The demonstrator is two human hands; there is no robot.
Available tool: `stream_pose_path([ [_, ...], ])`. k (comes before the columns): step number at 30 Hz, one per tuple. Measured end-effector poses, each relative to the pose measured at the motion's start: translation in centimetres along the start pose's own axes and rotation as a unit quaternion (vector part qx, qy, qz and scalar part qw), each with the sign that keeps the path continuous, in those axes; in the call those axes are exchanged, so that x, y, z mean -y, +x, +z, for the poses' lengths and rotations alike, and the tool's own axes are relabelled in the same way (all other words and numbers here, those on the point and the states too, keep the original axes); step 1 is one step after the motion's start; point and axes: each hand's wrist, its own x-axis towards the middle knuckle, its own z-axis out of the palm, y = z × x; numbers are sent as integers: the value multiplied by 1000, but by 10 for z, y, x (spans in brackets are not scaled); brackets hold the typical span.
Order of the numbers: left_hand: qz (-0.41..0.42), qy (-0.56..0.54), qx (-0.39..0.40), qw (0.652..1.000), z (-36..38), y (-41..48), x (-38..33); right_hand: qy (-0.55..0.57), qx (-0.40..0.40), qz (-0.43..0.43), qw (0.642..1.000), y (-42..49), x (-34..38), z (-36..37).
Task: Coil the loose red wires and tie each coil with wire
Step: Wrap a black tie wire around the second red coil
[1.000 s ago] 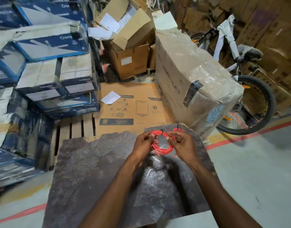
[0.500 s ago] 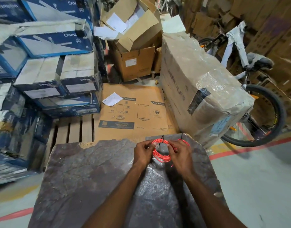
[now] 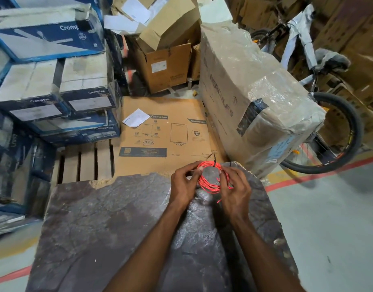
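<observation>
A coil of red wire (image 3: 209, 189) is being held above the far edge of the counter (image 3: 118, 218), towards 1 o'clock. It is being pinched at its 9 o'clock side by the left hand (image 3: 183, 184) and gripped at 3 o'clock by the right hand (image 3: 236, 186). A dark tie wire (image 3: 215, 158) is being worked at the coil's 12 o'clock, ends sticking up. Winding appears done; the tie is judged unfinished, with a loose red end (image 3: 219, 200) trailing at 5 o'clock.
</observation>
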Motion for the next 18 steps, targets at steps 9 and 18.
stream_pose_path([
  [9,-118,74,-5,990,-3,-4,59,-99,85,60,990,-21,-23,14],
  [18,-49,179,-20,982,0,3,48,-291,115,12,950,-19,-36,18],
])
